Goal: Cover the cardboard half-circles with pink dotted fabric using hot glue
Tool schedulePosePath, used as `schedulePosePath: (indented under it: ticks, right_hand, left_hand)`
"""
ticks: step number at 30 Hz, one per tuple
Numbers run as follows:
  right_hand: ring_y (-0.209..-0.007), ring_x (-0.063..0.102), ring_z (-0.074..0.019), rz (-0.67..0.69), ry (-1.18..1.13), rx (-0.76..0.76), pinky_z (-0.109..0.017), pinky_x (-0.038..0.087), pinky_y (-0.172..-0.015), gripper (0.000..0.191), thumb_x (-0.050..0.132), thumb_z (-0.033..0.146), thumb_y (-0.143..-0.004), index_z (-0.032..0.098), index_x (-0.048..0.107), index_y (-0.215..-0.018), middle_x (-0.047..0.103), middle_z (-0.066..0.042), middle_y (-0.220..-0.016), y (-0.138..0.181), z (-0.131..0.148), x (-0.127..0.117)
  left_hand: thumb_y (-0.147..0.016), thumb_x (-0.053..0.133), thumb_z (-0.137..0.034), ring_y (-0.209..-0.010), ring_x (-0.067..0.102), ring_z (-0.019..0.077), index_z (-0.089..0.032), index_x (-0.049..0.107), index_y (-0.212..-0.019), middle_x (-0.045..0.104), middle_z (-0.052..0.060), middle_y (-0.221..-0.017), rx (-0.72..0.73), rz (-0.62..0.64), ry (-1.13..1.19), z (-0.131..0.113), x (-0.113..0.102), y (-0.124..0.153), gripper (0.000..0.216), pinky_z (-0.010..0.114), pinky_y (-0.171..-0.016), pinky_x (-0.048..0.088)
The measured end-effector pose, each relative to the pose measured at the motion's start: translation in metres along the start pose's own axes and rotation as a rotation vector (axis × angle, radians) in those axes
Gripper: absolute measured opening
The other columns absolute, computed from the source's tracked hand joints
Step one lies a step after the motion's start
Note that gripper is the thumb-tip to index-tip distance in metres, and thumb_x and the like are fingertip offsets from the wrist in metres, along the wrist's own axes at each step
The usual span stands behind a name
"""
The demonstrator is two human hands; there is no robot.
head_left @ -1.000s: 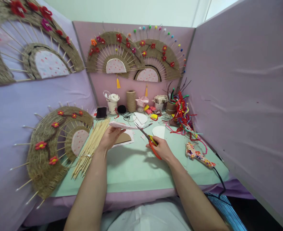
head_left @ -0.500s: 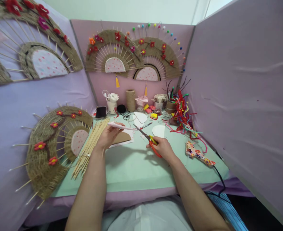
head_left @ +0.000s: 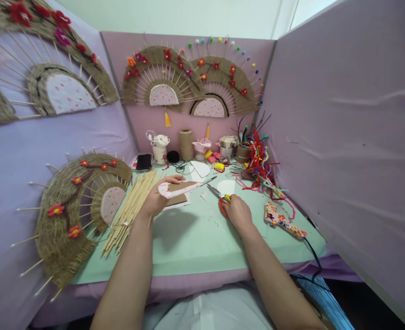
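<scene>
So, left hand (head_left: 156, 198) holds one card (head_left: 182, 186), right hand (head_left: 239, 211) one pair of scissors (head_left: 216, 192).

Over the counter's (head_left: 202, 250) middle, the left hand (head_left: 157, 198) holds a brown piece (head_left: 184, 185) with pale fabric (head_left: 177, 193) along its edge; the right hand (head_left: 238, 212) holds scissors (head_left: 224, 205), blades pointing toward it. A stick bundle (head_left: 124, 224) lies near the left edge, a glue gun (head_left: 280, 221) near the right, a twine spool (head_left: 186, 145) at the far edge.

Cloth-edged card (head_left: 182, 186) in L hand (head_left: 155, 199) has been tilted, w/ its brown face now exposed. Scissors (head_left: 219, 194) have been pulled back by R hand (head_left: 239, 212), tips now just beyond card's end vs. overlapping b4.
</scene>
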State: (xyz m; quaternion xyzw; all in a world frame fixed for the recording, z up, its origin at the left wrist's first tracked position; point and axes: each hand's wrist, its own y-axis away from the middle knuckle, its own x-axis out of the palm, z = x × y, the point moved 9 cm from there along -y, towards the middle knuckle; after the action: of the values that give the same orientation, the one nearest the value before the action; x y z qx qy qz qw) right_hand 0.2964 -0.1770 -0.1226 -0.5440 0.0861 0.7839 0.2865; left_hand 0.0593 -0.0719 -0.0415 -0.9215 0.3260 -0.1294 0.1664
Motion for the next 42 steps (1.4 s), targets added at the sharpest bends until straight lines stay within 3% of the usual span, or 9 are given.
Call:
schedulePosePath:
  ticks: [6, 11, 15, 18, 22, 26, 29, 37, 42]
  right_hand:
    - [-0.098, 0.053, -0.0315, -0.128, -0.037, -0.148, -0.039, 0.040, -0.080, 0.021, 0.059, 0.029, -0.078, 0.012, 0.067, -0.089, 0.059, -0.020, -0.100, 0.003, 0.015, -0.012]
    - [-0.111, 0.049, -0.0256, -0.223, -0.445, -0.503, -0.039, 0.039, -0.093, 0.043, 0.060, 0.034, -0.080, 0.021, 0.053, -0.120, 0.056, -0.011, -0.117, 0.015, 0.065, -0.040]
    - [-0.107, 0.051, -0.0241, -0.244, -0.566, -0.656, -0.038, 0.039, -0.092, 0.031, 0.059, 0.031, -0.082, 0.023, 0.059, -0.111, 0.061, -0.008, -0.110, 0.018, 0.101, -0.056]
    - [-0.092, 0.055, -0.0217, -0.231, -0.647, -0.633, -0.034, 0.042, -0.083, 0.015, 0.054, 0.031, -0.084, 0.021, 0.065, -0.090, 0.064, -0.007, -0.091, 0.012, 0.110, -0.055]
    - [-0.080, 0.056, -0.0191, -0.177, -0.789, -0.538, -0.030, 0.043, -0.075, 0.019, 0.053, 0.034, -0.083, 0.018, 0.065, -0.085, 0.063, -0.006, -0.083, 0.000, 0.102, -0.040]
    - [-0.078, 0.056, -0.0181, -0.028, -0.855, -0.452, -0.028, 0.043, -0.071, 0.026, 0.053, 0.038, -0.082, 0.016, 0.066, -0.089, 0.064, -0.006, -0.086, -0.008, 0.090, -0.017]
    - [-0.077, 0.056, -0.0180, 0.055, -0.854, -0.443, -0.027, 0.043, -0.069, 0.027, 0.053, 0.038, -0.081, 0.015, 0.066, -0.088, 0.065, -0.006, -0.085, -0.008, 0.089, -0.006]
    - [-0.080, 0.057, -0.0186, 0.117, -0.814, -0.490, -0.029, 0.043, -0.072, 0.027, 0.053, 0.038, -0.081, 0.016, 0.067, -0.087, 0.065, -0.005, -0.084, 0.000, 0.098, -0.004]
    - [-0.078, 0.056, -0.0180, 0.120, -0.813, -0.515, -0.029, 0.042, -0.071, 0.023, 0.054, 0.035, -0.081, 0.017, 0.067, -0.087, 0.061, -0.004, -0.083, 0.001, 0.099, -0.004]
  left_hand:
    - [-0.063, 0.076, -0.023, -0.118, 0.050, 0.0289, -0.018, 0.066, -0.085, 0.057, 0.012, -0.119, -0.070, 0.045, -0.034, 0.012, 0.013, 0.001, 0.024, 0.036, -0.086, 0.046]
    - [-0.063, 0.076, -0.026, -0.113, 0.053, 0.0283, -0.018, 0.067, -0.086, 0.058, 0.012, -0.117, -0.093, 0.038, -0.045, 0.019, 0.019, 0.001, 0.026, 0.037, -0.087, 0.047]
    - [-0.069, 0.073, -0.034, -0.108, 0.057, 0.0239, -0.018, 0.068, -0.089, 0.060, 0.010, -0.117, -0.113, -0.010, 0.013, 0.031, 0.015, -0.001, 0.026, 0.039, -0.096, 0.042]
    - [-0.070, 0.072, -0.038, -0.099, 0.062, 0.0209, -0.019, 0.066, -0.094, 0.065, 0.008, -0.107, -0.219, -0.076, 0.122, 0.050, 0.008, -0.001, 0.031, 0.040, -0.097, 0.043]
    - [-0.069, 0.072, -0.042, -0.092, 0.064, 0.0189, -0.020, 0.062, -0.101, 0.065, 0.008, -0.105, -0.310, -0.160, 0.123, 0.064, -0.005, -0.003, 0.040, 0.040, -0.091, 0.046]
    - [-0.067, 0.073, -0.040, -0.099, 0.060, 0.0173, -0.021, 0.062, -0.102, 0.063, 0.007, -0.107, -0.146, -0.398, 0.053, 0.047, -0.038, -0.006, 0.041, 0.035, -0.090, 0.046]
    - [-0.066, 0.074, -0.035, -0.096, 0.060, 0.0152, -0.023, 0.064, -0.104, 0.064, 0.004, -0.103, 0.005, -0.499, 0.004, 0.032, -0.051, -0.005, 0.041, 0.033, -0.090, 0.044]
    - [-0.074, 0.065, -0.030, -0.096, 0.059, 0.0173, -0.021, 0.070, -0.095, 0.065, 0.005, -0.102, 0.240, -0.452, -0.346, 0.002, -0.036, -0.001, 0.024, 0.031, -0.087, 0.046]
    - [-0.072, 0.064, -0.031, -0.090, 0.061, 0.0175, -0.018, 0.071, -0.092, 0.068, 0.006, -0.096, 0.141, -0.454, -0.405, 0.010, -0.035, -0.002, 0.025, 0.029, -0.080, 0.048]
